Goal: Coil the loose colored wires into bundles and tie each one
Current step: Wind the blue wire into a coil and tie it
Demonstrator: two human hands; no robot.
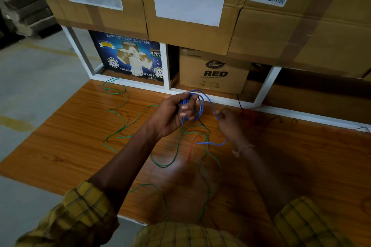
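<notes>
Head view: everything below is seen from above, looking down at two hands over a shiny orange-brown wooden surface (pixel 301 156).
Left hand (pixel 176 114): it is held up above the surface, and a small bundle of thin blue wire loops (pixel 185 110) is gripped in it.
Left fingers (pixel 187 114): they are curled tight round the blue loops, with the thumb laid across the front.
Right hand (pixel 229 121): it is held just beside the left hand, and the loose end of the same blue wire is pinched in it.
Right fingers (pixel 219 115): they are closed narrow on the wire.
Blue wire tail (pixel 212 143): it is seen hanging below the right hand, near the wrist.
Long thin green wire (pixel 118 114): it is spread in loose curls over the surface, from the far left edge down to the near edge.
Thin red wire (pixel 190 147): a short piece is seen lying among the green curls, below the hands.
Sleeves: yellow checked cloth (pixel 80 212) is worn on both arms.
Brown cardboard boxes (pixel 190 32): they are stacked at the back on a white metal frame (pixel 165 66).
Blue printed tape box (pixel 128 58): it is kept under the frame, on the left.
</notes>
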